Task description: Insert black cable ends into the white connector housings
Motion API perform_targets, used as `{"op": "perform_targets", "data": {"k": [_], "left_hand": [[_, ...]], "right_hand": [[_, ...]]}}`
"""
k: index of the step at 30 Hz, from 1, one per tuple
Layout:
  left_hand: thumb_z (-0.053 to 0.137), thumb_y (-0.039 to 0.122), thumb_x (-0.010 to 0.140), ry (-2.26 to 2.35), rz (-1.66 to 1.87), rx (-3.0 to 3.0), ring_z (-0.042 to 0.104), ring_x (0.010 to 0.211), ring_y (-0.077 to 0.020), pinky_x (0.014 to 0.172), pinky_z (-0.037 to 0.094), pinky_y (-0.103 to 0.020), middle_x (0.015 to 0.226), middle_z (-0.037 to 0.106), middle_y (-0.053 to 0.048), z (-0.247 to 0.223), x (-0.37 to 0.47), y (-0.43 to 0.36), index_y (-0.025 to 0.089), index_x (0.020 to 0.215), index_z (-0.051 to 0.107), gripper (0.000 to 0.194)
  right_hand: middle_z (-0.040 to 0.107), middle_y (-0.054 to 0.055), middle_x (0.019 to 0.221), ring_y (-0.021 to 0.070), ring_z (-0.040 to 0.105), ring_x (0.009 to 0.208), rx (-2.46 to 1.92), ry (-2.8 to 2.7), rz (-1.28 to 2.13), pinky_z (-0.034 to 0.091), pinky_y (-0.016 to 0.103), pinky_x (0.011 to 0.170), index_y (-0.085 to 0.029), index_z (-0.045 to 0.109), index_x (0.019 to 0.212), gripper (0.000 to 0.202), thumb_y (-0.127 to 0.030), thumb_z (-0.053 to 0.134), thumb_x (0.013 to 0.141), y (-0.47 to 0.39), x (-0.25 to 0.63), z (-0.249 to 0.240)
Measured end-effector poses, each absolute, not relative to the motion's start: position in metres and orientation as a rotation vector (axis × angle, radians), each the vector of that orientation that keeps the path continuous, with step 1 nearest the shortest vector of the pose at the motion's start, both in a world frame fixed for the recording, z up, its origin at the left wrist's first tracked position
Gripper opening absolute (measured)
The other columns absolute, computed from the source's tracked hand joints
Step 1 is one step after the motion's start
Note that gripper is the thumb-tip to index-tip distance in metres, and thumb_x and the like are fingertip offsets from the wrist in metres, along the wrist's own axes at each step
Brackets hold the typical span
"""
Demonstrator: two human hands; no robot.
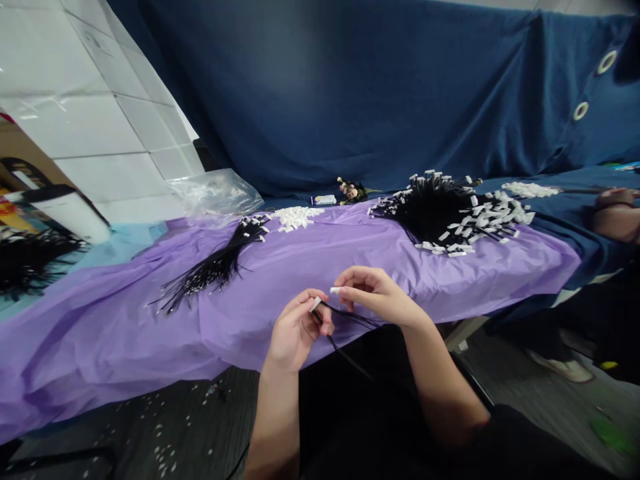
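Observation:
My left hand [293, 333] is closed over thin black cords [353, 319], with a small white plastic piece [315, 304] at the cord ends between thumb and finger. The cords trail down toward my lap. Close beside it, my right hand [380, 297] pinches another small white piece [335, 290] between thumb and index finger, slightly apart from the first. Both hands are above the front edge of a table covered in purple cloth [280, 267]. Whether the right fingers also touch the cords is hard to tell.
Beyond my hands lie a bundle of black cords [215, 263], loose white pieces [296, 217] and a large heap of white-tipped cords [435, 213]. A clear plastic bag [217, 193] rests back left. Another person's hand [617, 213] is at far right. Blue curtain [350, 93] hangs behind.

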State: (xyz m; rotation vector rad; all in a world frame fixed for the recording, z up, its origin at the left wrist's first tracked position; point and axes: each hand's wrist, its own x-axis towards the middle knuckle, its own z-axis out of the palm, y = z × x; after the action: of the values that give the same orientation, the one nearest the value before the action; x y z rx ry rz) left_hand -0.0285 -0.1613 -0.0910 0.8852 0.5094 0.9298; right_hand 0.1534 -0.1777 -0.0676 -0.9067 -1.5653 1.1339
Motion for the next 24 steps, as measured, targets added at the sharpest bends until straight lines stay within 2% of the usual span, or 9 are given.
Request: {"op": "perform_targets", "data": {"k": [4,11,15,17,21,24], "left_hand": [[0.05,0.018,0.078,0.453,0.933,0.799,0.052,0.054,-0.0143,0.064,0.045,-0.032,0.056,0.053,-0.003,-0.091,-0.029,-0.16,0.014,0.081,0.06,0.011],[0.043,0.015,0.074,0.454,0.961,0.704,0.047,0.052,-0.0139,0.063,0.045,-0.032,0.052,0.046,-0.001,-0.093,-0.025,-0.159,0.016,0.072,0.054,0.011],[0.045,0.018,0.068,0.45,1.064,0.673,0.038,0.047,-0.0098,0.059,0.043,-0.027,0.049,0.033,0.003,-0.098,-0.021,-0.157,0.016,0.065,0.05,0.006],[0.046,0.024,0.071,0.461,1.109,0.696,0.035,0.046,-0.0085,0.055,0.041,-0.025,0.05,0.03,0.004,-0.1,-0.02,-0.156,0.016,0.063,0.048,0.012],[0.054,0.034,0.075,0.533,1.19,0.801,0.031,0.044,-0.0057,0.047,0.035,-0.021,0.054,0.037,0.003,-0.104,-0.015,-0.155,0.015,0.058,0.045,0.028],[0.062,0.035,0.074,0.599,1.226,0.847,0.028,0.041,-0.0035,0.042,0.03,-0.018,0.056,0.042,0.003,-0.106,-0.012,-0.155,0.014,0.064,0.053,0.025]], "right_hand": [[0.062,0.001,0.074,0.0105,0.058,0.066,-0.914,-1.473,1.109,0.047,0.024,0.063,-0.017,0.061,0.089,0.022,-0.035,0.069,0.079,-0.177,0.148,-0.073],[0.055,-0.003,0.07,0.0074,0.051,0.058,-0.898,-1.445,1.003,0.042,0.021,0.055,-0.017,0.058,0.085,0.019,-0.027,0.071,0.076,-0.175,0.136,-0.081],[0.064,0.002,0.084,0.0119,0.06,0.074,-0.947,-1.412,0.843,0.049,0.025,0.07,-0.019,0.063,0.096,0.022,-0.029,0.069,0.078,-0.175,0.124,-0.088],[0.067,0.004,0.087,0.0142,0.062,0.08,-0.975,-1.389,0.805,0.05,0.028,0.077,-0.018,0.066,0.097,0.021,-0.031,0.066,0.08,-0.176,0.118,-0.088],[0.067,0.002,0.082,0.015,0.064,0.079,-0.917,-1.275,0.971,0.051,0.029,0.077,-0.018,0.062,0.09,0.016,-0.031,0.065,0.081,-0.182,0.108,-0.084],[0.066,0.001,0.08,0.014,0.063,0.077,-0.851,-1.184,1.094,0.05,0.028,0.074,-0.019,0.055,0.084,0.017,-0.029,0.068,0.078,-0.184,0.106,-0.082]]}}
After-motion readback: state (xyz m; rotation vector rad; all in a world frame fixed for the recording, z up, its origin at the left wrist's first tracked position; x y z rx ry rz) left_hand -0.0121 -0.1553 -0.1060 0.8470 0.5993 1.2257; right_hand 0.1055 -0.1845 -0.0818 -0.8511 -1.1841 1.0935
